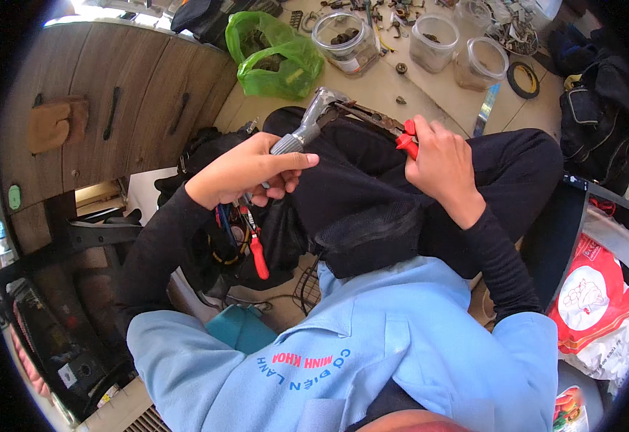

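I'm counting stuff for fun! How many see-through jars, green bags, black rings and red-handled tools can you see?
Clear jars: 4
Green plastic bag: 1
Black ring: 1
Red-handled tools: 2, pliers gripped by the right hand, and a screwdriver below the left hand, which holds a metal pipe fitting
Total: 8

A grey metal elbow pipe fitting (313,119) with a ribbed end tilts above the person's black-trousered knee (358,180). Red-handled pliers (386,129) grip its upper end, lying slantwise just right of it over the same knee.
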Available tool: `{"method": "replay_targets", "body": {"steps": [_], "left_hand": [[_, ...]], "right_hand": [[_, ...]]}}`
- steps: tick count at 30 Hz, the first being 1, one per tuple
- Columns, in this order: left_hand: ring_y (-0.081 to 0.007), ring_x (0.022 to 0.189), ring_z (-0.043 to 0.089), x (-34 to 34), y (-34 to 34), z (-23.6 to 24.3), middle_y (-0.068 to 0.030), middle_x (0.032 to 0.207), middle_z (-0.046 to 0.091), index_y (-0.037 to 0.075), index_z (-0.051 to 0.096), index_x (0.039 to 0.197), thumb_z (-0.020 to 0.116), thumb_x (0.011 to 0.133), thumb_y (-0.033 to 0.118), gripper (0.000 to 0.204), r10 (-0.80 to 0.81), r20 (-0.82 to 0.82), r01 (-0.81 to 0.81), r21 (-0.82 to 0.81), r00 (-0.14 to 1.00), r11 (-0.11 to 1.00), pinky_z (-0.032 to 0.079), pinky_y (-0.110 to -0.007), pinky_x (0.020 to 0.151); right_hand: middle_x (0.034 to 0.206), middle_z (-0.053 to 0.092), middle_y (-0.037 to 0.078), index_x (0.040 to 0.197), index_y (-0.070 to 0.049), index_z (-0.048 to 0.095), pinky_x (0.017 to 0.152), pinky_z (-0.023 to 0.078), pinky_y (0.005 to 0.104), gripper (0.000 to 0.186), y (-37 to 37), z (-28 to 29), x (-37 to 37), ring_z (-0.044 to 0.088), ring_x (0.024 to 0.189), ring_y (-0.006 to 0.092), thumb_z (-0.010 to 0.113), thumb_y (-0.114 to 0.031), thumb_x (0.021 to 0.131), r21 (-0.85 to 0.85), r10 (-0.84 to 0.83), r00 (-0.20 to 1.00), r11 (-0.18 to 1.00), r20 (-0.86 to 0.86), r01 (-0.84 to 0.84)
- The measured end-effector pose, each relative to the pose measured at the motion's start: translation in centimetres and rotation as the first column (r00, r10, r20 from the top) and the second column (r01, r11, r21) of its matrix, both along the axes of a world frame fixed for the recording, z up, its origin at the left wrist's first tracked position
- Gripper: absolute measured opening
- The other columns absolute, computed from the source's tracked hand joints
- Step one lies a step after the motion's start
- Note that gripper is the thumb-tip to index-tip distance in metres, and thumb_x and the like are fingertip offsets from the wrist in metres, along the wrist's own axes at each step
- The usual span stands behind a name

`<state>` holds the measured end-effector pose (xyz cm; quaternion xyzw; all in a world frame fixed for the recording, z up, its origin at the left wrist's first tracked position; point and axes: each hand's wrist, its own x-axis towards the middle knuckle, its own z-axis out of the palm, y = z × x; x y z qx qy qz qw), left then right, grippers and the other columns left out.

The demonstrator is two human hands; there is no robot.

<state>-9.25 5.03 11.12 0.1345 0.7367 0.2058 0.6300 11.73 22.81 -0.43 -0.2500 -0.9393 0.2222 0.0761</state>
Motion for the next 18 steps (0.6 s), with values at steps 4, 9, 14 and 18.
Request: {"method": "replay_targets", "body": {"steps": [4,9,14,18], "left_hand": [[-0.0117,0.046,0.045,-0.6,-0.4,-2.0,-0.0131,0.074,0.056,0.004,0.053,0.101,0.044,0.097,0.052,0.049,0.379,0.564,-0.418,-0.067,0.733,0.906,0.037,-0.024,0.032],[-0.0213,0.052,0.058,0.5,1.2,-0.8,-0.0169,0.072,0.059,0.001,0.048,0.108,0.059,0.095,0.035,0.038,-0.141,-0.28,0.221,0.279,0.95,0.935,0.045,-0.034,0.043],[-0.0387,0.066,0.063,2.3,1.6,-2.0,-0.0243,0.077,0.062,-0.002,0.046,0.108,0.074,0.085,0.021,0.043,-0.143,-0.924,0.628,0.121,0.353,0.768,0.048,-0.042,0.064],[-0.0159,0.061,0.063,-0.4,2.9,1.0,-0.0132,0.082,0.065,0.0,0.051,0.111,0.062,0.092,0.044,0.049,0.16,0.356,-0.228,0.157,0.921,0.961,0.052,-0.027,0.045]], "right_hand": [[0.08,0.062,0.019,0.095,-0.004,0.056,0.062,0.053,0.0495,0.029,0.9,0.2,0.4,0.065,0.073,0.0409,0.065,-0.011,0.069,0.038,-0.014,0.999,0.999,-0.049,0.016],[0.08,0.062,0.019,0.094,-0.004,0.056,0.062,0.053,0.0493,0.028,1.8,0.4,0.9,0.065,0.072,0.0407,0.066,-0.012,0.069,0.046,-0.048,0.999,0.998,-0.025,0.049],[0.08,0.061,0.018,0.096,-0.005,0.056,0.062,0.052,0.0488,0.029,2.5,0.3,0.4,0.065,0.072,0.0396,0.067,-0.013,0.07,0.054,-0.08,0.995,0.995,-0.067,0.084],[0.083,0.06,0.017,0.101,-0.003,0.056,0.065,0.051,0.0479,0.033,2.3,0.7,1.1,0.063,0.076,0.0397,0.066,-0.011,0.071,0.053,-0.074,0.99,0.995,-0.117,0.081]]}}
